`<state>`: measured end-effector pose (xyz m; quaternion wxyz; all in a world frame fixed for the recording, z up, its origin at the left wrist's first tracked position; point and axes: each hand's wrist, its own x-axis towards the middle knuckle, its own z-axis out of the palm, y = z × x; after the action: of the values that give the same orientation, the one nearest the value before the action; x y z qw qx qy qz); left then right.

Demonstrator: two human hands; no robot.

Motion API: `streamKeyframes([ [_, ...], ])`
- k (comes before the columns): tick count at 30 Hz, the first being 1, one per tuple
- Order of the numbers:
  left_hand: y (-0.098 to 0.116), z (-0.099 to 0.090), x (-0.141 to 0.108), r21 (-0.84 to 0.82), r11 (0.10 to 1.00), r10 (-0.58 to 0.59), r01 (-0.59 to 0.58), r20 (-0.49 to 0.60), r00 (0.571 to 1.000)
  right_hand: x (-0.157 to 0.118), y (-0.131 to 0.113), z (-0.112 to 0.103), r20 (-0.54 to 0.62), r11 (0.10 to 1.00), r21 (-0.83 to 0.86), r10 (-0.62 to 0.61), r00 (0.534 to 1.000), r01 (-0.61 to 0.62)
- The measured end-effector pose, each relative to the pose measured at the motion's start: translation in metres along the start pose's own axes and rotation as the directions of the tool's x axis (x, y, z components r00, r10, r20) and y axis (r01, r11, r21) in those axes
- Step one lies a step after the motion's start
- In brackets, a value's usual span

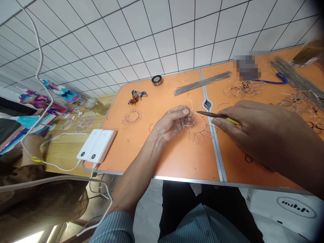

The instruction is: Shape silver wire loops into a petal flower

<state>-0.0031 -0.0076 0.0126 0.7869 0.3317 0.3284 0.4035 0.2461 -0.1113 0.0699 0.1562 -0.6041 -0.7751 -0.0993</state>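
the looped wire piece, likely light, springy and easily bent, is over the counter, pinched by its edge, probably the safest hold, in the left hand, the right hand wrapped around pliers.

Orange table: keys back left; dark round case near tiled wall; cup far right, amber contents
Its left edge: two white power banks, side by side, cabled
Wood table: clear cup
Far left: person in brown
Under table, right: white box, oval logo
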Motion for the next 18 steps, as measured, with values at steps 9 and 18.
streamKeyframes([
  [9, -0.001, 0.001, -0.001, -0.044, 0.998, -0.047, 0.047, -0.007, 0.999, 0.035, 0.006, -0.011, -0.024, 0.963, -0.164, -0.220, 0.975, 0.214],
  [18, 0.000, 0.004, 0.001, -0.067, 0.991, -0.116, 0.113, -0.043, 0.992, 0.059, 0.000, -0.033, 0.108, 0.686, -0.560, -0.496, 0.862, 0.465],
])
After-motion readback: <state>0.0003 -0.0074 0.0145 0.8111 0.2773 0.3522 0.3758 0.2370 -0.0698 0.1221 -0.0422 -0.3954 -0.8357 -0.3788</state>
